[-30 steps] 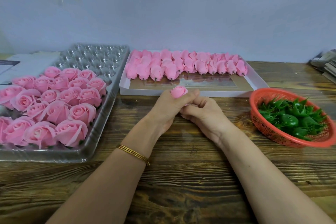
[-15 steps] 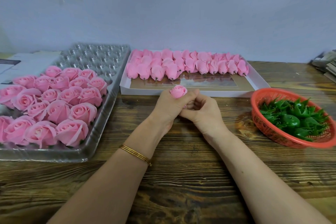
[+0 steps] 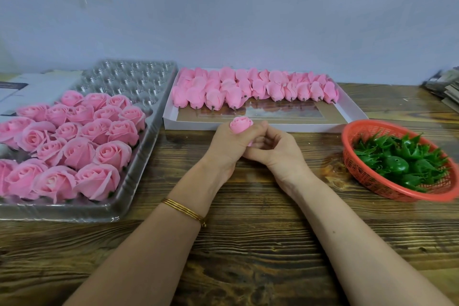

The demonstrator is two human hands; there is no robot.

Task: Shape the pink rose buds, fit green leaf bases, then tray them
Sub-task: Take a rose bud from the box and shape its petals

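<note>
The left hand [image 3: 227, 146] curls round a pink rose bud [image 3: 240, 125], whose top pokes above its fingers. The right hand [image 3: 275, 154] pinches the bud's underside, fingers curled

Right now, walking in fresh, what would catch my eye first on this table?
The mass of opened pink roses filling the near part of the clear tray on the left stands out most. At the centre, the left hand and right hand together hold a single pink rose bud, with rows of closed buds in the white box behind. On the right, a red basket holds green leaf bases.
</note>
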